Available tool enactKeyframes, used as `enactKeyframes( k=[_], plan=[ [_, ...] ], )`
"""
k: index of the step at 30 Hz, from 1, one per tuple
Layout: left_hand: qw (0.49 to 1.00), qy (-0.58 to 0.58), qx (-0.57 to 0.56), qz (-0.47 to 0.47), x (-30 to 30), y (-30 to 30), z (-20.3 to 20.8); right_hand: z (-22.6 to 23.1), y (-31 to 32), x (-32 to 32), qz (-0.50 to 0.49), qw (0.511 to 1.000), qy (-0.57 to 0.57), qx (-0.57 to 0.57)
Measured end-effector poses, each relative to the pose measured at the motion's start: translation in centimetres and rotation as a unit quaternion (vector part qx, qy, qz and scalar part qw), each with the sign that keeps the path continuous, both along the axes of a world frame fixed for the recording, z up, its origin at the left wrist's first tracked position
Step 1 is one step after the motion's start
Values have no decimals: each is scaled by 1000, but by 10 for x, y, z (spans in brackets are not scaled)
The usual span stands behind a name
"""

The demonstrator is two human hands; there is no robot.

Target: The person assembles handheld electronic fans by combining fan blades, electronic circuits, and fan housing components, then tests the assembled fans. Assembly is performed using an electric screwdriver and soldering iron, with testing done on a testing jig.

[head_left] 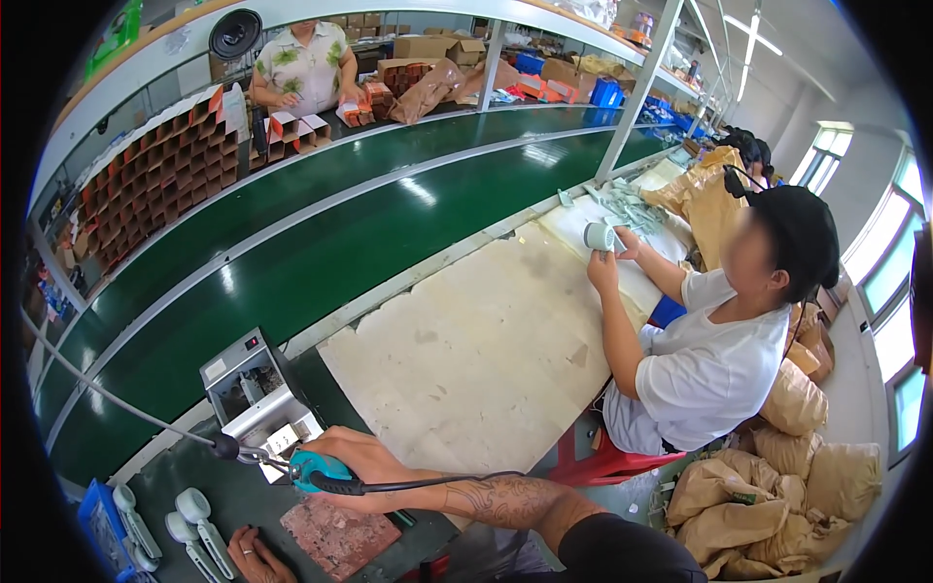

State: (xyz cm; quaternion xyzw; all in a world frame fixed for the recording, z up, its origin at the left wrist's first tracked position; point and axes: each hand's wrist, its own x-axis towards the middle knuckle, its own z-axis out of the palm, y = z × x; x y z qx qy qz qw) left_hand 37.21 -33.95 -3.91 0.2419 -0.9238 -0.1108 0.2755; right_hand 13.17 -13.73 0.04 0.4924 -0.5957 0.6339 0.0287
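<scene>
My right hand [362, 464] is wrapped round a teal electric screwdriver [319, 472], beside a silver screw feeder [255, 384] with a small display. The tool hangs from a hook and grey cable, and its black cord runs back along my forearm; its tip is hidden. At the lower edge, my left hand [259, 558] is partly cut off, its fingers resting on the dark bench. It lies beside pale round-headed parts with handles [194, 507], shaped like shower heads; whether it touches a handle is unclear. Between my hands lies a worn reddish slab [338, 536].
A blue tray [105, 530] with another pale part stands at left. Beyond runs a green conveyor [408, 219]. To the right, a co-worker [719, 330] holds a pale round part [600, 236] over a cream work sheet [476, 350]. Brown sacks [739, 510] fill the floor behind.
</scene>
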Motion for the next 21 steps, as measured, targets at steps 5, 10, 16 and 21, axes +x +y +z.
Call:
enactKeyframes(
  k=[5, 10, 16, 21],
  plan=[
    [1000, -11, -3, 11, 1, -1, -2, 0, 0, 0, 4, 1000, -1, 2],
    [1000, -10, -12, 11, 2, -2, -5, -1, -1, 0, -4, 1000, 7, -3],
    [1000, 4, -10, -10, 1, -1, -1, 0, -1, 0, -5, 1000, 10, -13],
    [1000, 5, 3, -14, 0, 0, 2, -1, -1, 0, 0, 1000, 4, -2]
  ],
)
